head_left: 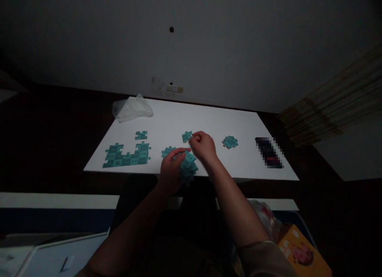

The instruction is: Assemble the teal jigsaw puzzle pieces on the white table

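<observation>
Teal jigsaw pieces lie on a white table (209, 121). My right hand (203, 145) pinches one teal piece (187, 136) just above the table. Over a loose heap of teal pieces (188, 165) at the near edge, my left hand (172, 166) has its fingers curled and appears to hold a piece there. A partly joined stretch of puzzle (127, 155) lies at the left. One single piece (141, 135) lies behind it. A small stack of pieces (229, 142) rests to the right of my right hand.
A crumpled clear plastic bag (133, 108) sits at the table's far left corner. A dark phone (268, 152) lies near the right edge. An orange box (301, 253) and a plastic bag are at my lower right. A wall stands behind the table.
</observation>
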A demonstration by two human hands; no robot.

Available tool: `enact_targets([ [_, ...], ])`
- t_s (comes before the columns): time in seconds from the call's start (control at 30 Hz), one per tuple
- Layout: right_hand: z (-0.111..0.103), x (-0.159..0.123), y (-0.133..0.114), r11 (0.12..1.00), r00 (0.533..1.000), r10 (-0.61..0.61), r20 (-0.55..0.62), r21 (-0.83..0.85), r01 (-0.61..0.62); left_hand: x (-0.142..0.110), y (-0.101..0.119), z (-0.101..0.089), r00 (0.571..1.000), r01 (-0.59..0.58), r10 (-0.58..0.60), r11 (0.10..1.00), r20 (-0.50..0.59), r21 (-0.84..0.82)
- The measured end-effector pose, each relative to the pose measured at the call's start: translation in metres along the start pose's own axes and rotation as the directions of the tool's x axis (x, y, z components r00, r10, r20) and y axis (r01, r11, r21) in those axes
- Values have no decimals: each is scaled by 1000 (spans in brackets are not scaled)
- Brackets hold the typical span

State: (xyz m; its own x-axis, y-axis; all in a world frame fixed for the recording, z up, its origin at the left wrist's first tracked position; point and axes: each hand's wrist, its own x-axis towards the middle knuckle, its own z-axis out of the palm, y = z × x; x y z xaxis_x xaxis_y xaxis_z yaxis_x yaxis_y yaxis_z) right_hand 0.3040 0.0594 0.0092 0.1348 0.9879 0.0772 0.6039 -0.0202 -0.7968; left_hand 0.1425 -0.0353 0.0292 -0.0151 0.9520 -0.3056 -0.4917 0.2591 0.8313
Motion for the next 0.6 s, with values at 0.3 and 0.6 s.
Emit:
enact_targets([
  [0.3,30,8,-33,961,999,-27,27,-273,33,-9,5,-22,999,-29,30,999,43,-30],
  [0.6,-8,-73,-40,847,980,-145,137,528,52,-12,6,-36,974,-219,221,975,50,-40],
])
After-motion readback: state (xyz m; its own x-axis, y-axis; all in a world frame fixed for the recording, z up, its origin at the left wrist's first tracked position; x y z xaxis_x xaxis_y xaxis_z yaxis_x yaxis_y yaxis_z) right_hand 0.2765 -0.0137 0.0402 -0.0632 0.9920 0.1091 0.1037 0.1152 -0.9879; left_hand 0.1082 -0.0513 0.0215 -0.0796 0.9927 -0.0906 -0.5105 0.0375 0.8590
